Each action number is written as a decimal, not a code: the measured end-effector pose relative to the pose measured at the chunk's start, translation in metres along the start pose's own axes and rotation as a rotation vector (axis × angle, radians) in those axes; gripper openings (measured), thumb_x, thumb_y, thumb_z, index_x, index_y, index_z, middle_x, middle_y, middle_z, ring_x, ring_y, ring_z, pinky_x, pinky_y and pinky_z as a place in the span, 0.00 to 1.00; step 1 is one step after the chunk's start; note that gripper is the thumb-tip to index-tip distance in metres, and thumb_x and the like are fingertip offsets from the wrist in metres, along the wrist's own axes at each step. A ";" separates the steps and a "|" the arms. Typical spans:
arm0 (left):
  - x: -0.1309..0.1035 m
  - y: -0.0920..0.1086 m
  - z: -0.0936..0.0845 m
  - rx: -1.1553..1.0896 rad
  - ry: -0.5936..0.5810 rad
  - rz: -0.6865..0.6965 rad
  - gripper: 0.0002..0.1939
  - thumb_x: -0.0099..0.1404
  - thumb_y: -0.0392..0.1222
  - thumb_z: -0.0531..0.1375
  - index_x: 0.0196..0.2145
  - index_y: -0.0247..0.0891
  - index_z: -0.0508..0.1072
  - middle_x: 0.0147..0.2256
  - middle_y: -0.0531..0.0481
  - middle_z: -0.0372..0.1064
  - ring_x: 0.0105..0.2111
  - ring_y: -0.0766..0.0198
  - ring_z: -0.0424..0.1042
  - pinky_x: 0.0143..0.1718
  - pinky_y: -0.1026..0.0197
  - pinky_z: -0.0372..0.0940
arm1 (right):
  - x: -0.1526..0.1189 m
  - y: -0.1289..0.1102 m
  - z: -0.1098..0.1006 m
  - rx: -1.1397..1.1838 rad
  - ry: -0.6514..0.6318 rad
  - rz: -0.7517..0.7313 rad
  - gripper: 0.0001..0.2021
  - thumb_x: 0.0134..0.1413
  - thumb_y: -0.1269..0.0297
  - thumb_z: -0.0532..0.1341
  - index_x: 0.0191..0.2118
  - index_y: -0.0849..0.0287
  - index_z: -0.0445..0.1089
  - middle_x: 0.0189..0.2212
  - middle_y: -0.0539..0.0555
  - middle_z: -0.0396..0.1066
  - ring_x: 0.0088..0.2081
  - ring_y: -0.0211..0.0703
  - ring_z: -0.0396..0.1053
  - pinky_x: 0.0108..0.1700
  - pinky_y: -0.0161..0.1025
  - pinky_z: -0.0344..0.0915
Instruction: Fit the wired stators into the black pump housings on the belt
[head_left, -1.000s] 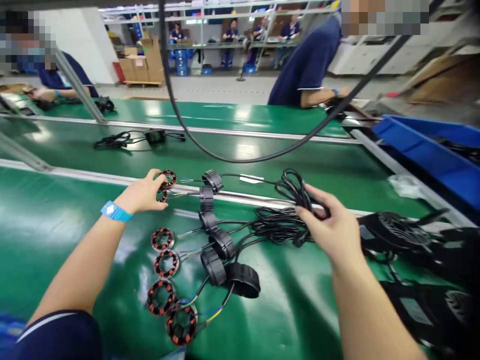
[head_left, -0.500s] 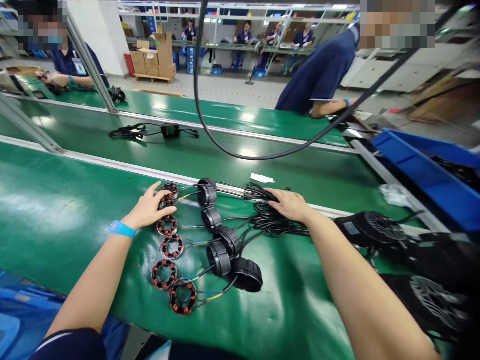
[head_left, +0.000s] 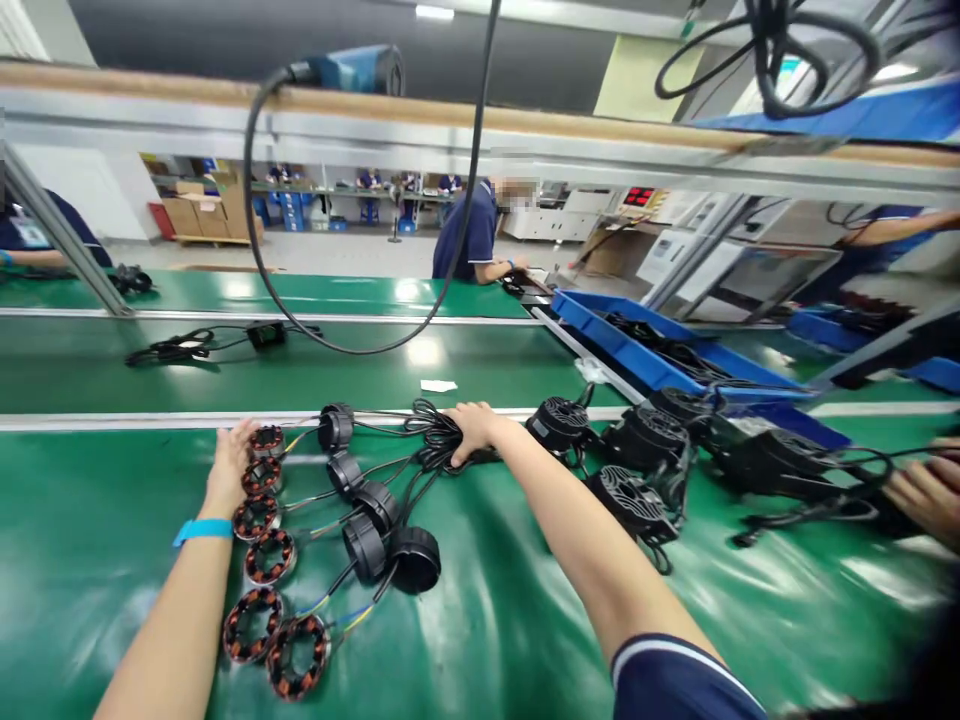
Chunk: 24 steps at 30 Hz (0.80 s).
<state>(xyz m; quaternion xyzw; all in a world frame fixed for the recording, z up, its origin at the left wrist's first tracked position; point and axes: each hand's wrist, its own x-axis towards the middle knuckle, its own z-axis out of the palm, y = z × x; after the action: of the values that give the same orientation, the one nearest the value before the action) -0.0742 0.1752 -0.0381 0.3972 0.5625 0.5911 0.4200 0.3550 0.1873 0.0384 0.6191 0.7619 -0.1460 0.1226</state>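
On the green bench, several ring-shaped motor stators (head_left: 271,557) with copper windings lie in a column. Thin coloured wires link them to round black caps (head_left: 416,560), whose black cables run right into a coiled bundle (head_left: 435,436). My left hand (head_left: 229,468) lies along the left side of the far stators, fingers stretched out and close together, seemingly touching them. Over the cable bundle is my right hand (head_left: 474,430), fingers on its far side and thumb on the near side. Part of the bundle is hidden under that palm.
Black fan-like motor housings (head_left: 630,500) stand to the right. Behind them is a blue tray (head_left: 652,350) of black parts. A hanging cable (head_left: 360,350) loops down ahead. Another person's hand (head_left: 926,490) is at the right edge; a co-worker (head_left: 469,235) leans over the far bench.
My view has swung right and up, showing more housings and the overhead rail. My left hand has shifted from over the far stators to their left side. My right hand stays at the cables.
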 end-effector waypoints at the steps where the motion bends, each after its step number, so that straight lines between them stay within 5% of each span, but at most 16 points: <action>1: 0.002 0.010 0.002 0.008 0.021 0.039 0.46 0.66 0.76 0.44 0.62 0.33 0.65 0.64 0.30 0.62 0.68 0.40 0.58 0.70 0.36 0.48 | -0.006 -0.005 -0.006 0.005 0.022 -0.001 0.59 0.23 0.53 0.82 0.66 0.70 0.64 0.59 0.78 0.66 0.63 0.82 0.60 0.64 0.69 0.53; 3: 0.011 0.043 0.009 0.021 0.061 0.158 0.43 0.66 0.74 0.50 0.63 0.36 0.65 0.67 0.34 0.57 0.71 0.43 0.52 0.73 0.42 0.40 | -0.021 -0.017 -0.021 0.036 0.089 -0.046 0.56 0.28 0.53 0.81 0.66 0.70 0.64 0.62 0.79 0.63 0.65 0.81 0.57 0.65 0.70 0.53; 6: 0.032 0.112 0.034 0.019 0.032 0.363 0.37 0.66 0.67 0.59 0.64 0.41 0.64 0.72 0.43 0.49 0.73 0.55 0.45 0.73 0.56 0.36 | -0.048 -0.048 -0.053 0.190 0.180 -0.274 0.41 0.53 0.48 0.70 0.67 0.60 0.61 0.63 0.67 0.65 0.64 0.59 0.64 0.65 0.54 0.60; 8: 0.043 0.157 0.062 -0.017 -0.027 0.425 0.33 0.67 0.64 0.61 0.62 0.44 0.65 0.69 0.45 0.55 0.70 0.59 0.52 0.72 0.59 0.44 | -0.059 -0.077 -0.082 0.507 0.252 -0.534 0.30 0.62 0.47 0.63 0.64 0.57 0.65 0.55 0.60 0.73 0.55 0.48 0.72 0.59 0.46 0.67; 10: 0.042 0.190 0.090 -0.073 -0.093 0.430 0.26 0.71 0.63 0.57 0.55 0.42 0.68 0.53 0.43 0.72 0.56 0.60 0.71 0.62 0.58 0.62 | -0.059 -0.109 -0.117 0.900 0.382 -0.726 0.27 0.61 0.45 0.63 0.59 0.58 0.70 0.50 0.59 0.75 0.52 0.46 0.73 0.58 0.46 0.68; 12: 0.027 0.211 0.108 -0.130 -0.147 0.427 0.20 0.74 0.60 0.53 0.45 0.40 0.70 0.32 0.51 0.70 0.33 0.66 0.74 0.43 0.62 0.71 | -0.048 -0.140 -0.156 1.178 0.524 -0.724 0.28 0.60 0.41 0.63 0.55 0.58 0.72 0.49 0.59 0.75 0.53 0.45 0.72 0.58 0.45 0.68; 14: 0.000 0.226 0.113 -0.260 -0.232 0.411 0.17 0.76 0.55 0.52 0.36 0.40 0.67 0.21 0.59 0.54 0.18 0.71 0.58 0.25 0.69 0.62 | -0.029 -0.164 -0.196 1.392 0.566 -0.655 0.31 0.59 0.36 0.61 0.54 0.59 0.71 0.51 0.60 0.73 0.53 0.47 0.72 0.56 0.45 0.70; 16: -0.034 0.238 0.106 -0.443 -0.339 0.366 0.16 0.76 0.51 0.54 0.32 0.40 0.63 0.20 0.62 0.44 0.16 0.72 0.46 0.18 0.71 0.50 | -0.010 -0.182 -0.235 1.559 0.553 -0.630 0.36 0.58 0.33 0.59 0.58 0.60 0.68 0.55 0.62 0.71 0.56 0.50 0.69 0.54 0.47 0.72; 20: -0.103 0.245 0.085 -0.636 -0.407 0.255 0.16 0.76 0.48 0.55 0.31 0.39 0.64 0.20 0.61 0.42 0.17 0.73 0.43 0.18 0.70 0.47 | 0.019 -0.207 -0.291 1.815 0.534 -0.660 0.44 0.57 0.28 0.52 0.63 0.64 0.60 0.55 0.65 0.67 0.59 0.53 0.66 0.51 0.49 0.74; 24: -0.158 0.209 0.076 -0.692 -0.421 0.084 0.18 0.73 0.52 0.60 0.31 0.39 0.63 0.21 0.60 0.45 0.19 0.73 0.47 0.21 0.70 0.54 | 0.023 -0.225 -0.309 1.944 0.521 -0.764 0.41 0.59 0.28 0.48 0.59 0.63 0.61 0.47 0.62 0.68 0.54 0.52 0.70 0.45 0.50 0.75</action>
<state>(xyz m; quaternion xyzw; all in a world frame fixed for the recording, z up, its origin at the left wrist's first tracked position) 0.0398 0.0484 0.1749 0.3673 0.2156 0.6679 0.6103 0.1283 0.2811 0.3320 0.1845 0.4650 -0.5812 -0.6418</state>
